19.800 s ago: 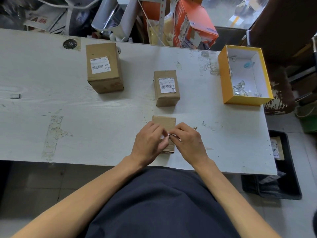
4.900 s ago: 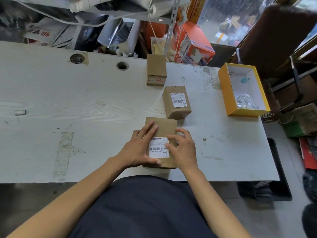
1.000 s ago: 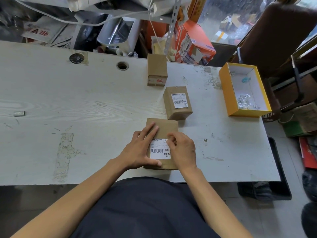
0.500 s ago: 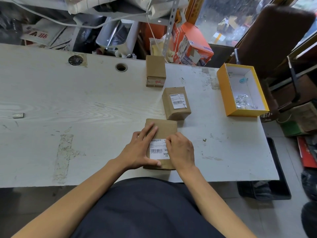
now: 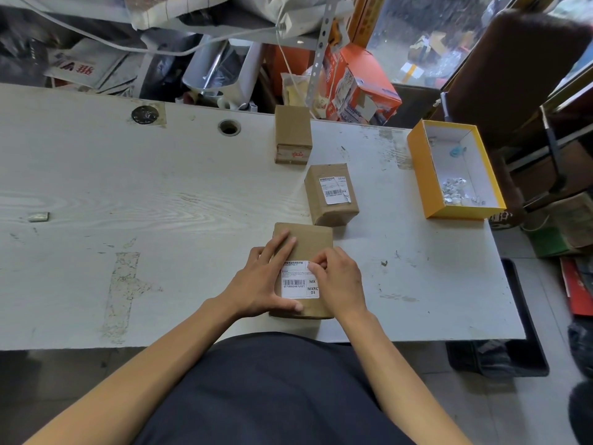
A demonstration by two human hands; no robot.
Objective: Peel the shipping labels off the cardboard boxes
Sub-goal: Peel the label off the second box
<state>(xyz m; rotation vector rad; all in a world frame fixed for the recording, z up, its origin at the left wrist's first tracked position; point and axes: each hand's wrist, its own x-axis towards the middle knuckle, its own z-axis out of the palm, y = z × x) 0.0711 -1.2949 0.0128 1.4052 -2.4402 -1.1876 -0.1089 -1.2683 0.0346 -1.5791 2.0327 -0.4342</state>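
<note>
Left grip (image 5: 263, 281) flat, fingers straight; right grip (image 5: 338, 277) curled (fingertips pinching).

Three cardboard boxes (image 5: 308, 242), two shipping labels (image 5: 296, 284), one yellow tray (image 5: 420, 168).

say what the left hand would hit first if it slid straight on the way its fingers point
The left hand lies flat on the near box, fingers pointing away and slightly right. Past that box's far edge, it would probably meet the labelled box first, though depth is unclear.

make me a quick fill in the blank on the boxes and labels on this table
1. The left hand rests flat on the nearest box, which still carries a white ____.
2. The far box shows ____ label.
3. The tray holding scraps is ____.
4. The right hand picks at the label's top ____ corner.

Missing: label; no; yellow; right
</note>
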